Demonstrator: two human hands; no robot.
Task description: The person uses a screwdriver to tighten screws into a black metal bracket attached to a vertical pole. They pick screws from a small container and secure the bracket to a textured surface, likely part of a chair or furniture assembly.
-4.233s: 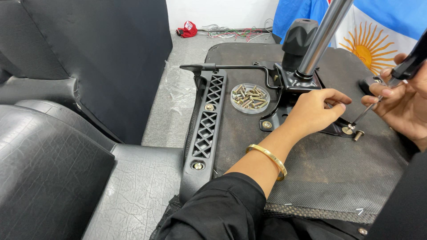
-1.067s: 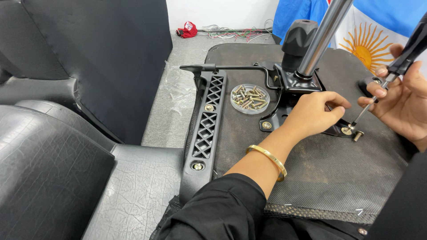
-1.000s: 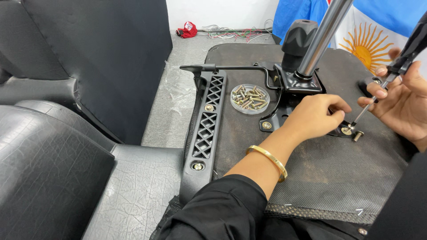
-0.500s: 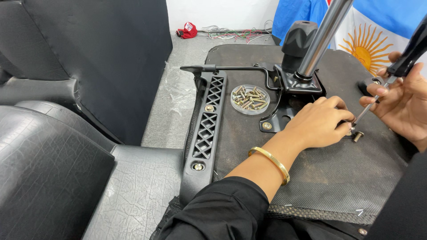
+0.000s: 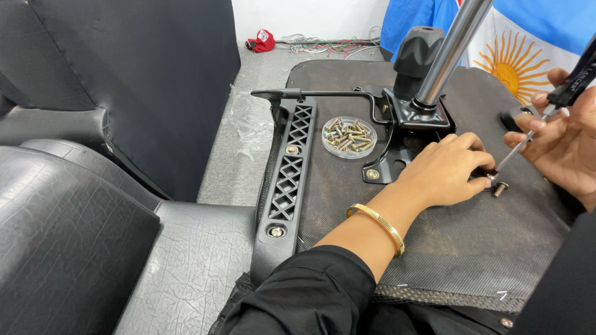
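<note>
My left hand [image 5: 444,170] lay curled, fingertips pinched around a screw I could barely see, near the right edge of the upturned seat base [image 5: 472,248], beside the black metal mechanism plate [image 5: 413,124], while my right hand [image 5: 562,146] gripped a screwdriver [image 5: 546,115] whose tip met that spot. A loose bolt [image 5: 500,188] lay just beside it, and a clear dish of screws [image 5: 349,136] sat toward the far edge by the black armrest bracket [image 5: 288,180]. Around it I saw black upholstered chair parts [image 5: 93,186], grey floor [image 5: 245,142] and a blue-and-white sun flag [image 5: 515,56].

A red cap [image 5: 262,40] and tangled wires [image 5: 323,44] lie on the grey floor [image 5: 239,142]. Black chair cushions [image 5: 74,205] sit left, a sun-marked flag [image 5: 515,43] behind.
</note>
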